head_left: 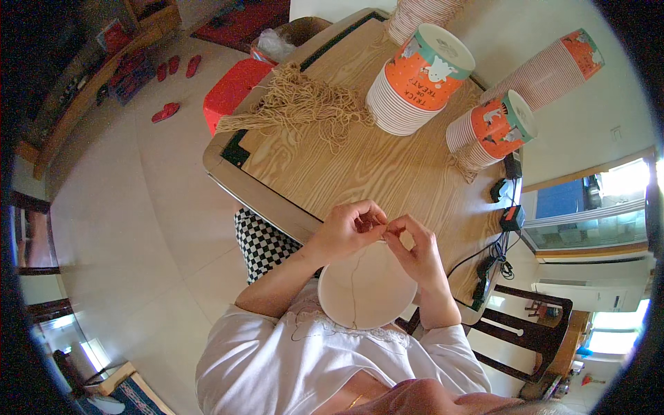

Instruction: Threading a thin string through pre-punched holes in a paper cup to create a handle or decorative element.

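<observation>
A white paper bucket (366, 287) is tilted in front of my chest, its open mouth toward me. A thin tan cord (355, 287) runs across its inside, from the near rim up to the far rim. There my left hand (351, 228) and my right hand (416, 247) meet, fingertips pinched together on the cord. The exact spot they grip is partly hidden by the fingers. A heap of loose tan cords (304, 104) lies on the wooden table (304, 176) beyond my hands.
Orange-printed bucket stacks stand upside down on the table, a large one (415, 86) and a smaller one (491, 128). A long stack (546, 72) leans behind. Black cables and an adapter (512, 218) lie at the right edge. There is a red stool (235, 86) and a dark chair (519, 332).
</observation>
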Motion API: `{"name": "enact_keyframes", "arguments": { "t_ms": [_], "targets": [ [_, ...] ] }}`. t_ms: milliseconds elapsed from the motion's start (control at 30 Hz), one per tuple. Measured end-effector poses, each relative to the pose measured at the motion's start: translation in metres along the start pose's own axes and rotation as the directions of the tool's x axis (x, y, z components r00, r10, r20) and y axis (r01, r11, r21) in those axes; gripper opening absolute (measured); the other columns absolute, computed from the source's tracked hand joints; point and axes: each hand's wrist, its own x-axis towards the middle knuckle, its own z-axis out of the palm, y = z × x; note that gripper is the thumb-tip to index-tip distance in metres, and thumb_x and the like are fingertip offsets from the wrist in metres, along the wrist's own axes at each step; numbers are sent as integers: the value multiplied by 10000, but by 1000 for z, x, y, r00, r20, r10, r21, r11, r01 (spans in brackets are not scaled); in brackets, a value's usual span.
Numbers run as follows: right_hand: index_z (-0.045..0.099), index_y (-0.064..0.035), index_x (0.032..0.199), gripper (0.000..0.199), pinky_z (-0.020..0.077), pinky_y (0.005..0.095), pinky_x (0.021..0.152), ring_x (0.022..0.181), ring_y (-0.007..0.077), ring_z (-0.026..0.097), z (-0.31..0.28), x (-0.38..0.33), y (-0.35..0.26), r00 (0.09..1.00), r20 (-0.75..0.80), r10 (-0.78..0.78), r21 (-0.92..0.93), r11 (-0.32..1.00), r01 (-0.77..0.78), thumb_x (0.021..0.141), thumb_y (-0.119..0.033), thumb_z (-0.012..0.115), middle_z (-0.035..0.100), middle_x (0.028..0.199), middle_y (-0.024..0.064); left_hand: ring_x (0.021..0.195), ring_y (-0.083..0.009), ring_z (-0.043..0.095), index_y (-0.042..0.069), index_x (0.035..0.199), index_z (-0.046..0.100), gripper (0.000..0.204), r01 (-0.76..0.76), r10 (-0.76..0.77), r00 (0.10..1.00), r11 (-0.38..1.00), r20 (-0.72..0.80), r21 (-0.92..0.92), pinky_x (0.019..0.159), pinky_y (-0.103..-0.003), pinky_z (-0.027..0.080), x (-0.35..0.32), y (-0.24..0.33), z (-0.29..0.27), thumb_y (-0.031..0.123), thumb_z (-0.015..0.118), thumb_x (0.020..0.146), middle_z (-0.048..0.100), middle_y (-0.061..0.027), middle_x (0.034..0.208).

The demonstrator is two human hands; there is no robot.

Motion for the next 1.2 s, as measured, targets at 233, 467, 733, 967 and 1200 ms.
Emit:
{"name": "enact_keyframes", "arguments": {
  "t_ms": [233,467,733,967,1200],
  "targets": [
    [565,-2,826,50,457,268,666,736,153,571,2,0,4,1000,3,4,71,997,-5,788,-17,594,585,750,67,580,-42,530,27,845,606,130,-54,56,998,997,-31,63,532,-206,440,-1,0,1,121,640,762,595,6,658],
    [548,10,796,17,442,231,683,740,98,544,1,0,7,999,13,-31,124,992,29,791,25,557,567,743,33,629,-68,550,56,858,619,152,-36,36,999,991,-2,128,564,-229,448,-1,-3,0,173,661,770,609,5,707],
    [556,0,801,39,444,245,701,759,124,558,-2,0,8,999,47,-23,205,979,13,771,25,559,580,764,47,617,-65,555,43,861,625,150,-72,76,997,992,-34,106,555,-223,451,0,-1,4,155,649,765,613,-4,700],
    [569,-4,822,50,455,257,695,771,126,568,0,1,10,999,33,37,205,978,-43,773,8,574,599,768,54,679,-65,578,76,923,641,187,-40,39,999,997,29,62,587,-223,444,0,-7,1,207,660,790,658,-8,805],
    [574,-6,816,42,452,255,682,747,124,563,0,1,14,1000,-3,25,187,982,-24,781,-11,597,595,754,44,637,-54,546,76,900,648,165,-86,85,996,994,25,65,569,-212,433,1,-6,0,195,664,786,640,13,763]
  ]
}}
